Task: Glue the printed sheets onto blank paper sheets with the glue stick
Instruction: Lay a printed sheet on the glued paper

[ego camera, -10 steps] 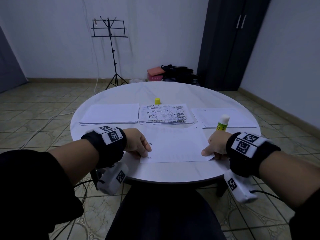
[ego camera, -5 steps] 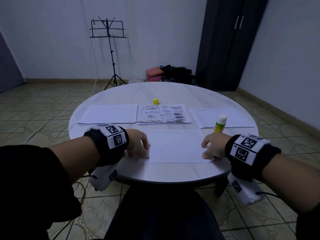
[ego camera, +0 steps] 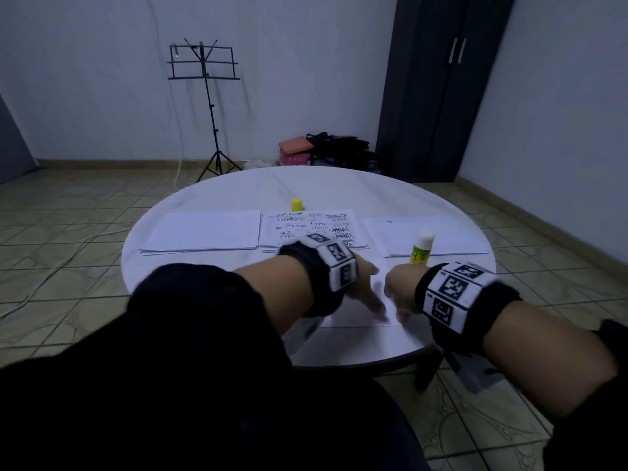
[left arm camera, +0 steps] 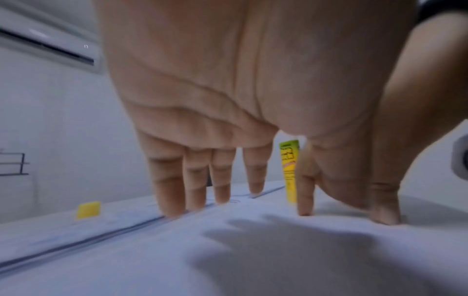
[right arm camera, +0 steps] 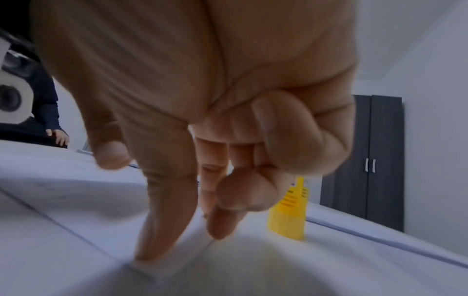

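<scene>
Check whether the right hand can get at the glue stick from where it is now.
Probably yes: the glue stick stands upright just beyond the right hand, nothing between them; that hand only presses the front sheet.

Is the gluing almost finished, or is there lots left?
Lots left. Done-looking: a few sheets lie at the right. In hand: the left hand with straight fingers and right hand press the near sheet. Printed sheets and blank sheets wait; the glue stick stands uncapped.

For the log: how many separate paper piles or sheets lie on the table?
4: blank stack far left, printed stack centre, sheets far right, one sheet nearest, partly hidden under both hands.
</scene>
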`<control>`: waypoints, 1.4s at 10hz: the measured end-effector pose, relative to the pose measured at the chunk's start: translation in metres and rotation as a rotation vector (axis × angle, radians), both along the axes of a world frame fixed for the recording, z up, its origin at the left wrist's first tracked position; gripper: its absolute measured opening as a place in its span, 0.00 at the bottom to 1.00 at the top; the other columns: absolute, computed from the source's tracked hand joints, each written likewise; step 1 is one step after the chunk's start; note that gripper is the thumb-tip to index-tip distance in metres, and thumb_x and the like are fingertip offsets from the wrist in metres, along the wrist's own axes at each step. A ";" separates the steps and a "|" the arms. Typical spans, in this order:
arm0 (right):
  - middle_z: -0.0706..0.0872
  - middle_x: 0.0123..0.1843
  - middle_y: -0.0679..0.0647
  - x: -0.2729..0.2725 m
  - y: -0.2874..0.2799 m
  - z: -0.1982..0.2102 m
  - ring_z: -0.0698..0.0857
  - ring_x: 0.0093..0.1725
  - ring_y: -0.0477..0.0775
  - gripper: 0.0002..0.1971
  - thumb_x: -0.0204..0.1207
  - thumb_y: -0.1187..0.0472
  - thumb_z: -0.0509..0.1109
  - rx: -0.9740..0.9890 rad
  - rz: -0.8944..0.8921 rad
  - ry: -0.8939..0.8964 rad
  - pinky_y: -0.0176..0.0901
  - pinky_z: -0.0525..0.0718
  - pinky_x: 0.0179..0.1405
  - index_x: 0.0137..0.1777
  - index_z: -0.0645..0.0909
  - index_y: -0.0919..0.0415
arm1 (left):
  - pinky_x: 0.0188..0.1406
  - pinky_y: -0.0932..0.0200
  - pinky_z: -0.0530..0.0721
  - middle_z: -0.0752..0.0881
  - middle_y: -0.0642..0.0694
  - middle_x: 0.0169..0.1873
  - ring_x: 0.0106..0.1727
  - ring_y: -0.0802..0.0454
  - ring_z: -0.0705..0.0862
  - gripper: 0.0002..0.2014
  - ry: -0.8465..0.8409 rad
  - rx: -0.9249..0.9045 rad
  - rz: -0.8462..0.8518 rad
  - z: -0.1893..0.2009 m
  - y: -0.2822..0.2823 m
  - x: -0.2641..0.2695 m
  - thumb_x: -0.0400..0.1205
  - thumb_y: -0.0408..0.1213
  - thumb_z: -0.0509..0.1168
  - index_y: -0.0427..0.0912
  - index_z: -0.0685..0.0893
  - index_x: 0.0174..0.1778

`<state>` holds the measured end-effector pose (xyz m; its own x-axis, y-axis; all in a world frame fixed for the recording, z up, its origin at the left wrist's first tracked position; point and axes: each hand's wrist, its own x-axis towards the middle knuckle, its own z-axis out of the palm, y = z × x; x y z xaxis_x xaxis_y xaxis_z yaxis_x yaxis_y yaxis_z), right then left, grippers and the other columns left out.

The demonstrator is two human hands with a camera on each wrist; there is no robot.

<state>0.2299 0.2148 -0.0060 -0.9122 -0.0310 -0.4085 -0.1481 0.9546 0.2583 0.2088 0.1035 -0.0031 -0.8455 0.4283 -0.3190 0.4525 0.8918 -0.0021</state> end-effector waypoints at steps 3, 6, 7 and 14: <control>0.82 0.49 0.54 -0.003 0.006 -0.002 0.79 0.46 0.53 0.19 0.73 0.61 0.73 -0.060 0.032 -0.002 0.43 0.84 0.57 0.64 0.81 0.59 | 0.73 0.51 0.69 0.66 0.41 0.77 0.76 0.43 0.69 0.44 -0.127 -0.126 0.067 -0.006 -0.049 0.004 0.74 0.59 0.71 0.43 0.60 0.81; 0.82 0.64 0.58 0.002 0.006 0.001 0.77 0.48 0.53 0.26 0.74 0.65 0.72 -0.125 -0.011 -0.011 0.40 0.82 0.37 0.71 0.69 0.63 | 0.76 0.47 0.64 0.60 0.51 0.79 0.79 0.47 0.65 0.57 -0.110 -0.170 0.136 -0.020 -0.141 -0.020 0.65 0.65 0.75 0.48 0.51 0.83; 0.78 0.66 0.58 0.010 -0.005 -0.002 0.75 0.50 0.53 0.27 0.76 0.66 0.68 -0.180 -0.027 0.004 0.38 0.73 0.43 0.72 0.62 0.63 | 0.69 0.50 0.69 0.67 0.53 0.74 0.74 0.47 0.70 0.54 -0.084 -0.197 0.128 -0.016 -0.137 -0.014 0.63 0.64 0.77 0.51 0.58 0.80; 0.59 0.83 0.53 -0.026 -0.053 0.003 0.61 0.81 0.55 0.54 0.62 0.42 0.80 -0.229 0.151 -0.114 0.49 0.61 0.80 0.83 0.54 0.55 | 0.73 0.52 0.67 0.66 0.52 0.75 0.76 0.49 0.68 0.55 -0.099 -0.195 0.164 -0.007 -0.162 0.000 0.62 0.59 0.79 0.49 0.57 0.80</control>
<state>0.2041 0.1620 -0.0029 -0.8391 -0.2662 -0.4745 -0.3087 0.9511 0.0124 0.2090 -0.0587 -0.0103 -0.8592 0.2106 -0.4663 0.3086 0.9403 -0.1439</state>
